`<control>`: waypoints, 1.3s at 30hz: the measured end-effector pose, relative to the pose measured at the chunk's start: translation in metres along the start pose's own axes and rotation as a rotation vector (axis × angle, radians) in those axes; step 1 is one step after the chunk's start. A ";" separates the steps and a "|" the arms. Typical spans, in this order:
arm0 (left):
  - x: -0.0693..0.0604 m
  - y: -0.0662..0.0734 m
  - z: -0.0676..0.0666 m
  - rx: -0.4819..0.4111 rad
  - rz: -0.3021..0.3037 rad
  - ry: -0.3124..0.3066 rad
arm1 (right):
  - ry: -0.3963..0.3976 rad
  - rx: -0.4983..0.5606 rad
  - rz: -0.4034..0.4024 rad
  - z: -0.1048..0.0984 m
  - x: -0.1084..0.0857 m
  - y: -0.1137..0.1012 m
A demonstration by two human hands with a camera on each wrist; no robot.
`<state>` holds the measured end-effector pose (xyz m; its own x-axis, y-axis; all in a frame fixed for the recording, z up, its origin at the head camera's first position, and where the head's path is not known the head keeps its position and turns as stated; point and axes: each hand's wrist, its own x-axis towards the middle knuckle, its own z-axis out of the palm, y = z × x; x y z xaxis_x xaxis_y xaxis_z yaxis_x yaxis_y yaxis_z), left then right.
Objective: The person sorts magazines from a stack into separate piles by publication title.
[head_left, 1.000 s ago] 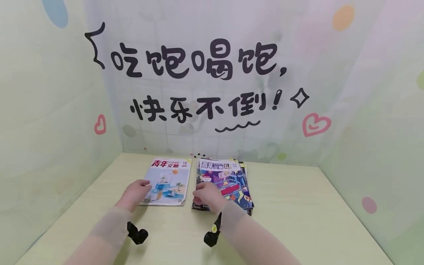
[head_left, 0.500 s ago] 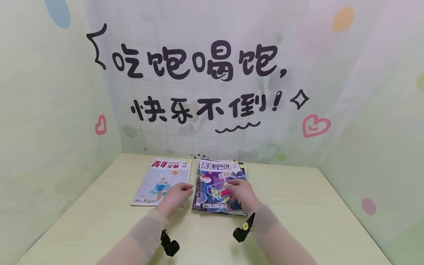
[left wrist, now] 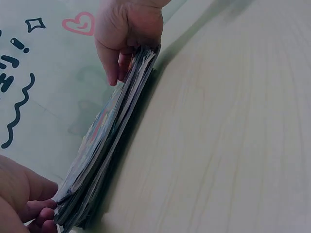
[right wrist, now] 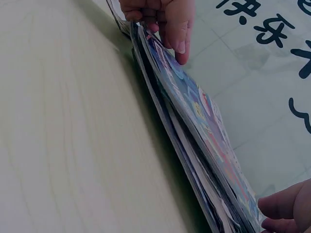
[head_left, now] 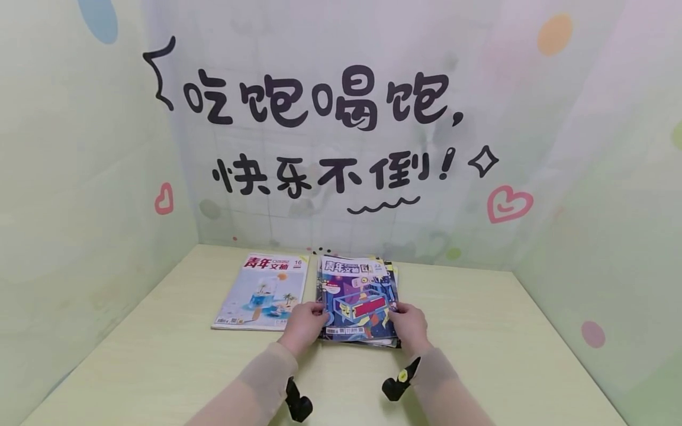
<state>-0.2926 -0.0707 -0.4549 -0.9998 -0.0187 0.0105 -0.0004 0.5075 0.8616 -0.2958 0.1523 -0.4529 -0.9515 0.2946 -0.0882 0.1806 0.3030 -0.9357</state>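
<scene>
A stack of several magazines [head_left: 358, 302], the top cover purple and blue, lies near the back wall. My left hand [head_left: 303, 325] grips its left edge and my right hand [head_left: 411, 328] its right edge. In the left wrist view, the stack's layered front edges [left wrist: 104, 155] are slightly uneven, with the right hand [left wrist: 131, 34] at the far end, its thumb over the top. The right wrist view has the left hand [right wrist: 163, 22] holding the far side of the stack and the right hand [right wrist: 289, 208] at the near side. The undersides of the fingers are partly hidden.
Left of the stack lies a magazine with a pale cover [head_left: 261, 299], a narrow gap away at the back. A pale wooden table [head_left: 479, 355] carries both, enclosed by a printed curtain [head_left: 341, 231] at the back and sides.
My left hand has come right from the pale magazine to the stack's left edge. My right hand has crossed from the stack's left side to its right edge. Both now grip the stack.
</scene>
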 end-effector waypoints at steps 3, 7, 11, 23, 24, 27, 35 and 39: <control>0.001 -0.004 0.002 -0.016 -0.019 0.016 | 0.022 -0.002 0.003 0.003 -0.003 0.003; 0.002 -0.005 0.003 -0.029 -0.038 0.008 | 0.077 -0.098 0.044 0.004 -0.006 0.004; 0.002 -0.001 0.001 -0.045 -0.078 -0.007 | 0.114 -0.191 0.060 0.004 -0.008 0.006; 0.001 0.013 -0.006 -0.015 -0.100 -0.011 | 0.182 -0.133 0.004 0.011 -0.013 0.013; 0.001 0.014 -0.006 -0.009 -0.097 -0.016 | 0.186 -0.129 0.002 0.011 -0.014 0.013; 0.001 0.019 -0.002 -0.026 -0.083 -0.050 | 0.194 -0.117 0.002 0.010 -0.015 0.012; 0.001 0.018 0.010 -0.422 -0.167 -0.168 | 0.148 -0.097 0.011 0.006 -0.012 0.011; 0.001 0.013 0.012 -0.584 -0.179 -0.172 | 0.082 -0.017 0.042 0.002 -0.010 0.011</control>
<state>-0.2943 -0.0539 -0.4496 -0.9744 0.1036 -0.1993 -0.2048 -0.0453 0.9778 -0.2851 0.1503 -0.4627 -0.9196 0.3804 -0.0979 0.2243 0.3041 -0.9259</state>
